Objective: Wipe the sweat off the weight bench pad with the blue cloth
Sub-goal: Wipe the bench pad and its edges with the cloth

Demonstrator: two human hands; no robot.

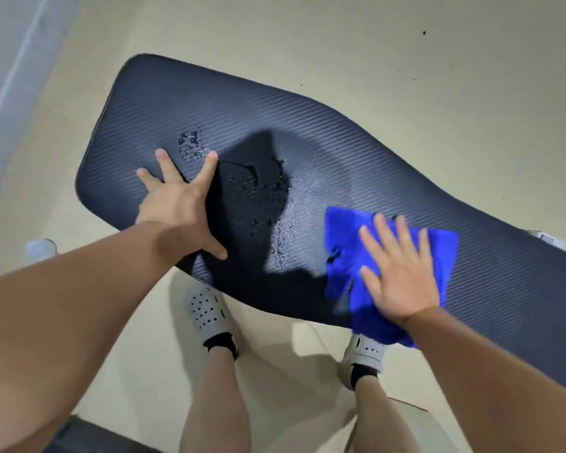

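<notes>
Right grip flat, fingers straight, pressing blue cloth onto weight bench pad, near right | left grip splayed flat, left | sweat droplets between

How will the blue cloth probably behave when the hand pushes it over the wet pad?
The blue cloth is probably floppy: it lies creased and its near corner droops over the edge of the bench pad. It looks light and may bunch up unless the flat right hand presses it. Droplets on the pad may let it glide easily.
</notes>
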